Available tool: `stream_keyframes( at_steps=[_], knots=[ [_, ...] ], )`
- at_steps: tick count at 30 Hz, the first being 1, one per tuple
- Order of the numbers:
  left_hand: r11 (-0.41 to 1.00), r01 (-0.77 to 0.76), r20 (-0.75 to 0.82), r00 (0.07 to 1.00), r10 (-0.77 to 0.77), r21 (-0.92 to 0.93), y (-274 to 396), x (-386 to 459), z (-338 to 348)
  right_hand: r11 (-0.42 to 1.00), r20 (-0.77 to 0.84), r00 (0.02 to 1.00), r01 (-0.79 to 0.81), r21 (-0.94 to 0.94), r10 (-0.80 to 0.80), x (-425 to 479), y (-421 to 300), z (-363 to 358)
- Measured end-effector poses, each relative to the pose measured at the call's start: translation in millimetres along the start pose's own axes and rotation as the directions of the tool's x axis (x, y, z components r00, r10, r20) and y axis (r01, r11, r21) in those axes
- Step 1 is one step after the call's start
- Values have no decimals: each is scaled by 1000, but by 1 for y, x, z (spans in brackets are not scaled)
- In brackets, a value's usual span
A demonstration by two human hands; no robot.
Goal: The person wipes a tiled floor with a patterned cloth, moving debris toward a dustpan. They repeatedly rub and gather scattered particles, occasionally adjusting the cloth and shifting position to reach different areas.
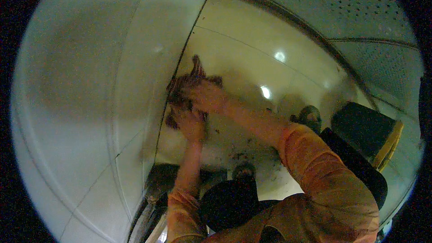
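A dark reddish-brown crumpled cloth (197, 69) lies bunched on the pale floor, close to the base of the white wall panel at the left. My right hand (206, 96) presses on or grips its upper part. Just below, my left hand (189, 123) is on the cloth's lower part. Blur and dim light hide the fingers, so whether either hand is closed on the cloth is unclear. Both arms wear orange sleeves.
Small dark bits (243, 157) are scattered on the floor near my shoes (310, 116). A dark container with a yellow rim (388, 145) stands at the right. Perforated panels (357, 0) line the upper right. Wooden handles or poles (145, 219) lean at the lower left.
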State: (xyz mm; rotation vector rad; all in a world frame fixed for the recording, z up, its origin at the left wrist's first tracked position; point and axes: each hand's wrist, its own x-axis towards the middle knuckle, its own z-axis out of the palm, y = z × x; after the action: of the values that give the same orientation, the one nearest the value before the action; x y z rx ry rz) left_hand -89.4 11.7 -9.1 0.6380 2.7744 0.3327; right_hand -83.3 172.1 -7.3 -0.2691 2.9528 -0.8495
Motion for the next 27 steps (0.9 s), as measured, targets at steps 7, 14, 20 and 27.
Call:
stream_keyframes(
  at_steps=[7,14,20,27],
  knots=[
    [925,-366,-203,918,341,-102,84,124,-4,947,-278,941,-253,-199,193,13,117,-44],
    [883,-460,-179,880,440,-91,115,176,-2,802,-197,790,-596,-31,580,33,131,-83],
    [833,-550,-219,820,528,-51,145,191,13,912,-491,782,-404,70,384,13,163,-102],
    [864,-492,106,859,501,-105,109,72,8,925,-250,896,-323,200,367,-80,111,-36]
  ],
)
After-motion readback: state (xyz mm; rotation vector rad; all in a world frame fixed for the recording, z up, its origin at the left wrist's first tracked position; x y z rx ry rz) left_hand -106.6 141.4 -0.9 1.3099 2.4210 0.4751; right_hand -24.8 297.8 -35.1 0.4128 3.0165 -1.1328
